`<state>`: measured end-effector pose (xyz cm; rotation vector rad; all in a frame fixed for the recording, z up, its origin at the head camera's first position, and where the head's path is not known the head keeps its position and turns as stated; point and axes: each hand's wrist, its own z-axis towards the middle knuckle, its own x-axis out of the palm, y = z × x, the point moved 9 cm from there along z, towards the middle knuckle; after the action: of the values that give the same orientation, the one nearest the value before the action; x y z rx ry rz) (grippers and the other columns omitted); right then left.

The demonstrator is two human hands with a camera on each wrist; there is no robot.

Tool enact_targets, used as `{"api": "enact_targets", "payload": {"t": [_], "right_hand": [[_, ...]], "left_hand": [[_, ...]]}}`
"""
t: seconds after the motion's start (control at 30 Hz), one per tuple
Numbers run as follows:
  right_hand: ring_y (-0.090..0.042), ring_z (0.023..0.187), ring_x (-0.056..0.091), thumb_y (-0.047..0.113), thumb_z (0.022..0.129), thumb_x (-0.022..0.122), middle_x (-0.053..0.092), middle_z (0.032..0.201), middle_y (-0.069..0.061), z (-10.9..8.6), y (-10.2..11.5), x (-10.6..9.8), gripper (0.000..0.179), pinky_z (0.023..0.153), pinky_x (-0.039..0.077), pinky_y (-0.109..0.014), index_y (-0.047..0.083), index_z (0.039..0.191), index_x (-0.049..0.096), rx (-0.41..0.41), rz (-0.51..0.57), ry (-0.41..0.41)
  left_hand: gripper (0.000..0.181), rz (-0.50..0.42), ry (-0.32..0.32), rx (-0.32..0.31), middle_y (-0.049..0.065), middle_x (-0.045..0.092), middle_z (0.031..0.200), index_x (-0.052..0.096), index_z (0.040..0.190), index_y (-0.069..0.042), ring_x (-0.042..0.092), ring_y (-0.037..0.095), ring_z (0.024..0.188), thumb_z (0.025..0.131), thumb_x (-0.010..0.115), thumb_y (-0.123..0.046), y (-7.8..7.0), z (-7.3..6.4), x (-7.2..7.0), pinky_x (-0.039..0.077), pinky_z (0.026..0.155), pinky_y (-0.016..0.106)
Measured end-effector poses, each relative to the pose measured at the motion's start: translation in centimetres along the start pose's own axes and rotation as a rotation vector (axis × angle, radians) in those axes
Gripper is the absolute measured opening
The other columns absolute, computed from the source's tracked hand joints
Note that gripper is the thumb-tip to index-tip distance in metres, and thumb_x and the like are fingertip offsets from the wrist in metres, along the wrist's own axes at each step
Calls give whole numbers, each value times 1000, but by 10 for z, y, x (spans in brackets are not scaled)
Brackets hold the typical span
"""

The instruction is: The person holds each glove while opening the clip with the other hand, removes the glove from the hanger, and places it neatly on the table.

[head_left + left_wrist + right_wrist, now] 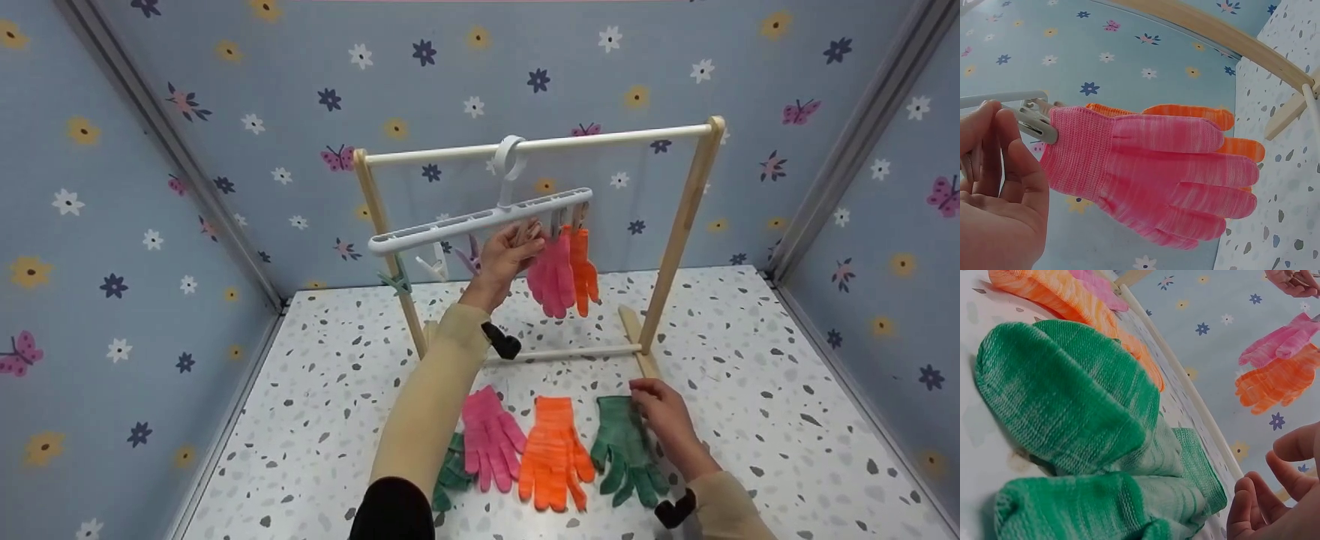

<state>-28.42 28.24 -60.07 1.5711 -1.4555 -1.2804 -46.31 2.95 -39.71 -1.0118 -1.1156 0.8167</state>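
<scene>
My left hand point(504, 259) is raised under the white hanger point(480, 219), pinching a clothespin point(527, 229) that hangs from its bar. Just right of those fingers, a pink glove point(553, 276) and an orange glove point(583, 270) dangle from other pegs; the left wrist view shows a grey peg point(1039, 128) biting the pink cuff. Down on the speckled surface, my right hand point(666, 420) is at the cuff of a green glove point(624, 442), its fingers loosely bent. In the right wrist view, the right hand point(1280, 495) has nothing between its fingers.
A wooden rack point(686, 225) with a white top rod carries the hanger. Green point(401, 279), white point(435, 264) and purple point(471, 256) pegs hang at its left. A pink glove point(491, 442), an orange glove point(553, 454) and a partly hidden green glove point(452, 476) lie in front.
</scene>
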Motion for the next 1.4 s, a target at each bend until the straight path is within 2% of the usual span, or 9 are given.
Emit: {"api": "enact_targets", "payload": {"t": [0.13, 0.3, 0.4, 0.6, 0.8, 0.97, 1.1, 1.27, 1.4], "right_hand": [[-31, 121, 48, 19, 103, 49, 51, 137, -19, 0, 8, 2, 38, 103, 39, -49, 1, 136, 51, -22, 32, -17], [-32, 118, 49, 17, 102, 51, 53, 134, -21, 1, 16, 6, 36, 102, 39, -48, -1, 134, 53, -56, 39, -14], [-34, 118, 48, 16, 103, 49, 53, 134, -22, 1, 19, 9, 35, 103, 38, -49, 0, 134, 53, -62, 29, -3], [-34, 118, 48, 16, 104, 48, 53, 133, -22, 4, 31, 8, 34, 105, 37, -51, -1, 133, 52, -88, 51, -6], [-34, 114, 53, 13, 102, 52, 57, 123, -18, 8, 71, 12, 28, 101, 42, -49, 0, 126, 58, -197, 76, -42], [-26, 112, 55, 16, 102, 56, 59, 124, -16, 10, 115, 23, 28, 95, 45, -39, 0, 125, 59, -319, 70, -39], [-26, 111, 55, 13, 101, 58, 59, 125, -18, 14, 147, 33, 30, 94, 45, -35, -2, 127, 58, -398, 90, -42], [-26, 108, 54, 12, 100, 58, 59, 125, -16, 17, 175, 37, 32, 88, 47, -34, 1, 130, 57, -433, 132, -62], [-24, 111, 54, 12, 100, 59, 59, 125, -13, 19, 192, 40, 32, 93, 47, -34, 3, 131, 57, -451, 147, -76]], "left_hand": [[23, -13, -13, -25, 2, 75, 93, 67, 113, 1, 69, 11, 84, 90, 71, -1, 5, 0, 1, 52, 86, 33], [24, -21, -55, -41, 3, 75, 93, 71, 112, 0, 70, 13, 89, 89, 74, -2, 11, 2, 0, 48, 97, 43], [27, 31, -73, -12, 4, 74, 99, 71, 114, 1, 68, 13, 93, 87, 75, -3, 12, 4, -1, 49, 95, 41], [32, 162, -104, 94, 9, 70, 111, 68, 116, 3, 63, 16, 103, 85, 76, 0, 5, 6, 0, 51, 90, 29], [33, 210, -141, 156, 6, 69, 118, 69, 116, -1, 60, 15, 113, 84, 78, -3, 1, 5, -1, 49, 93, 26], [33, 221, -122, 169, 5, 70, 114, 69, 116, -4, 61, 15, 112, 85, 79, -7, 1, 5, 2, 49, 93, 26], [34, 200, -96, 166, 4, 71, 114, 69, 118, -5, 62, 15, 110, 85, 79, -6, 1, 4, 5, 49, 93, 27], [37, 173, -80, 173, 10, 69, 122, 68, 121, -3, 62, 15, 113, 86, 78, -5, 3, 2, 7, 49, 95, 29], [36, 179, -95, 177, 7, 70, 118, 69, 121, -6, 63, 15, 111, 86, 77, -5, 3, 0, 6, 49, 94, 28]]}}
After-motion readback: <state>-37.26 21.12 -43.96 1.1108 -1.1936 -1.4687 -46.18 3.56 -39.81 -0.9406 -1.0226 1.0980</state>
